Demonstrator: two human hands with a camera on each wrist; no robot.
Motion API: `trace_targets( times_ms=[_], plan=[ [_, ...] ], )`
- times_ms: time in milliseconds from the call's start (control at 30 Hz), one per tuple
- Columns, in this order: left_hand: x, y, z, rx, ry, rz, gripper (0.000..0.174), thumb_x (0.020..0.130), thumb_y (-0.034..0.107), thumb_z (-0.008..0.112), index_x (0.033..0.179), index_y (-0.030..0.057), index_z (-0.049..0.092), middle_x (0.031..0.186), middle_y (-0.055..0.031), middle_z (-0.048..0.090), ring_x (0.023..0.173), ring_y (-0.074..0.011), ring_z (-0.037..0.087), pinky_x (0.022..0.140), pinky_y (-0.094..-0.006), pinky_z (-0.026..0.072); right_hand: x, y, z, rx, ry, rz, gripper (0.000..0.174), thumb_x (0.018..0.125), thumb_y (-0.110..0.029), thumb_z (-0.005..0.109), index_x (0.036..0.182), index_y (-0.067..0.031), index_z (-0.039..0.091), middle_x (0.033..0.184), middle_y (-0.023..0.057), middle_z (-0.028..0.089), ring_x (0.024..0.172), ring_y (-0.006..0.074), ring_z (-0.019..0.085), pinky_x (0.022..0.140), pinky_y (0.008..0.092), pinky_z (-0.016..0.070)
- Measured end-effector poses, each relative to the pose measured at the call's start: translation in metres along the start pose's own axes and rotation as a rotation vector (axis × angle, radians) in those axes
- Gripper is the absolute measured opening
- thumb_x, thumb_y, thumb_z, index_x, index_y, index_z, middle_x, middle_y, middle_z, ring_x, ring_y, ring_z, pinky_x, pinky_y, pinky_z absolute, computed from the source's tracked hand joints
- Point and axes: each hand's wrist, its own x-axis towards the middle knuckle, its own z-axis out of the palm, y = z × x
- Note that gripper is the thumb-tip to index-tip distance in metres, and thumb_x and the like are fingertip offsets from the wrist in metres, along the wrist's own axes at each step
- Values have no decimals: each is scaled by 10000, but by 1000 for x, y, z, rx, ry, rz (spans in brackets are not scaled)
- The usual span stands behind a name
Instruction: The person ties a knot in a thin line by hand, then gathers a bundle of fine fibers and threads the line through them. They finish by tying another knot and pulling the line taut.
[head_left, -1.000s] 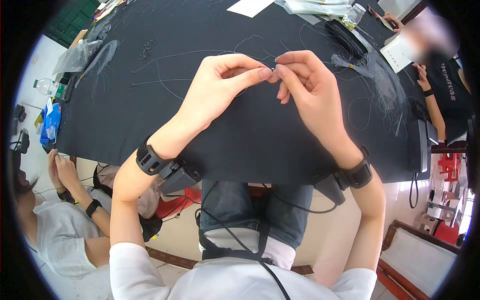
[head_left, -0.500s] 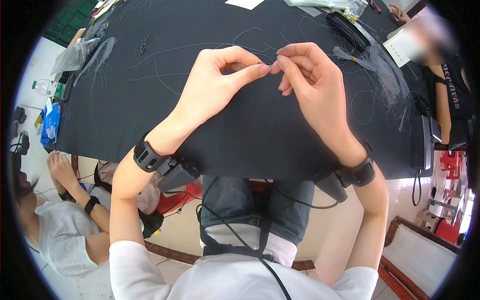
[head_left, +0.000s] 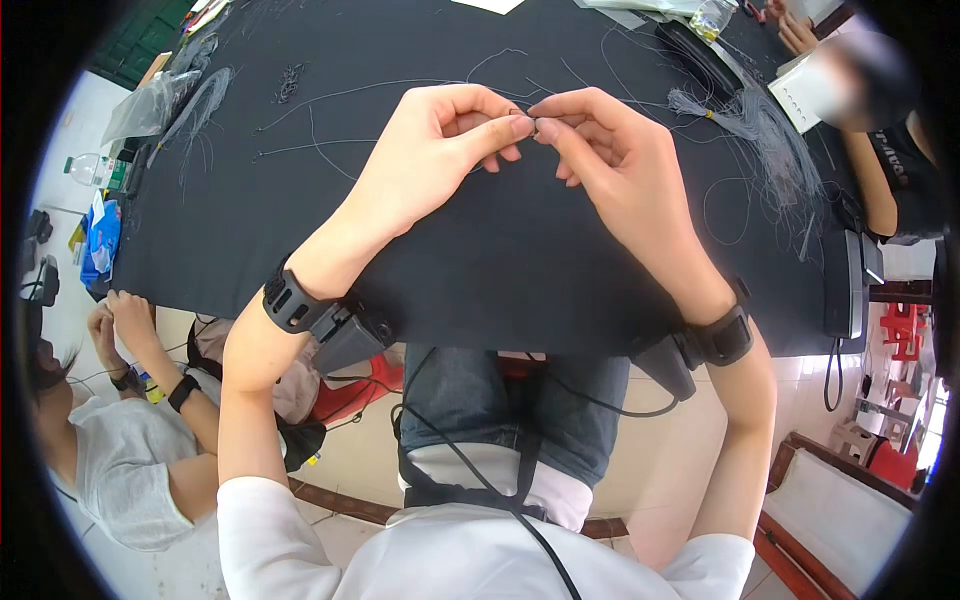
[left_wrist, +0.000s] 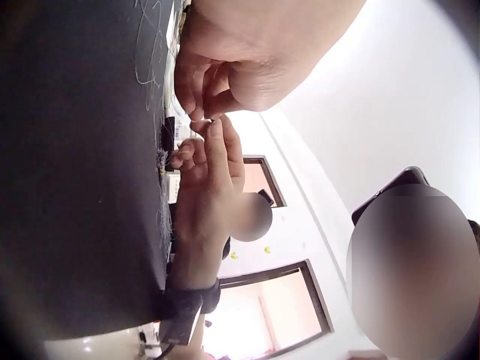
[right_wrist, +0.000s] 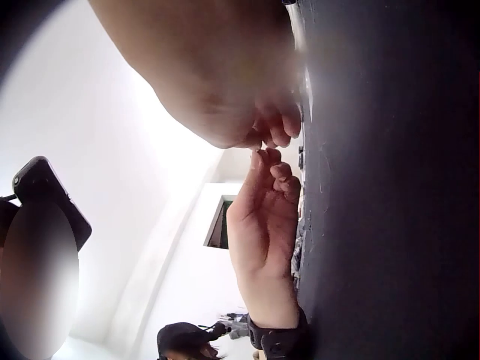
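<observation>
In the head view my left hand (head_left: 425,155) and right hand (head_left: 640,165) meet over the black-covered table, thumb and fingertips of each pinching a thin dark cord (head_left: 532,127). Only a tiny piece of it shows between the fingertips. Beyond and left of the hands, thin grey strands (head_left: 345,93) trail across the cloth. Both wrist views show the two sets of fingertips together, with the left hand (right_wrist: 262,217) and right hand (left_wrist: 204,195) raised over the table; the cord is too small to make out there.
A tied bundle of grey strands (head_left: 775,145) lies at right beside a black case (head_left: 695,60). Small dark pieces (head_left: 289,83) sit at back left, near plastic bags (head_left: 150,108) and a bottle (head_left: 90,170). Other people sit at both sides of the table (head_left: 500,290).
The hands have shifted slightly, and the right fingertips have come leftward to the left thumb. More left fingertips show below that thumb now. Both hands keep pinching.
</observation>
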Motion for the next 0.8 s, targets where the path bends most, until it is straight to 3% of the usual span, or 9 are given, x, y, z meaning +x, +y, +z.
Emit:
trace_targets(
  times_ms=[433, 800],
  plan=[
    [3, 4, -3, -152, -51, -78, 176, 824, 176, 640, 931, 36, 647, 744, -3, 598, 665, -67, 529, 600, -205, 415, 2, -1, -1, 45, 14, -9, 135, 861, -93, 553, 942, 1, 606, 712, 76, 624, 584, 96, 566, 528, 213, 457],
    [1, 4, 0, -309, -75, -110, 187, 863, 223, 588, 936, 56, 633, 750, 11, 590, 656, -51, 514, 605, -186, 405, 2, -1, -1, 31, 16, -31, 135, 867, -94, 541, 941, -3, 607, 750, 84, 644, 593, 109, 583, 544, 218, 463]
  ],
)
